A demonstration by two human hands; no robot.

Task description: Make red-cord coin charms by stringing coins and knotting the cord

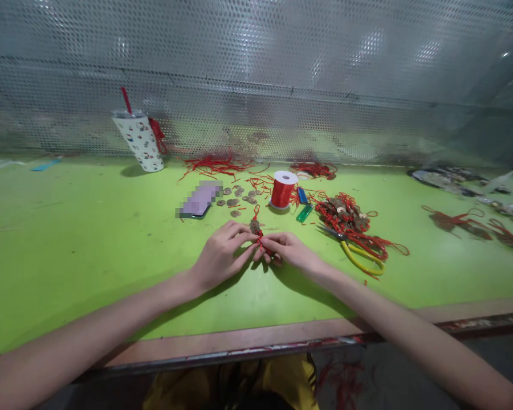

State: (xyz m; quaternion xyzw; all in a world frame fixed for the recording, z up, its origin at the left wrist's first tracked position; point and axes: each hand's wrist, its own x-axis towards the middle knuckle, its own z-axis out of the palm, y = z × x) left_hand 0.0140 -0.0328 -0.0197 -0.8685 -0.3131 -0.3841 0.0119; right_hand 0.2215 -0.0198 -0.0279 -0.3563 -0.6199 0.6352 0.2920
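Near the front middle of the green table, my left hand (226, 250) and my right hand (288, 250) meet over a coin charm (255, 226) strung on red cord. Thumb and fingers of both hands pinch the red cord just below its coins, and a small red loop sticks up at its far end. My fingers partly hide the knotted part. Just beyond lie several loose coins (235, 201) and a spool of red cord (283, 191). Yellow-handled scissors (361, 259) rest to the right of my right hand, against a heap of corded coins (342, 213).
A blue lighter (302, 196) and a green lighter (305, 213) lie by the spool. A blurred-out phone (200, 199) is left of the coins. Behind stand a patterned tumbler (140, 142) with a straw and a perforated metal panel (248, 85). Red cord scraps (216, 165) lie along it.
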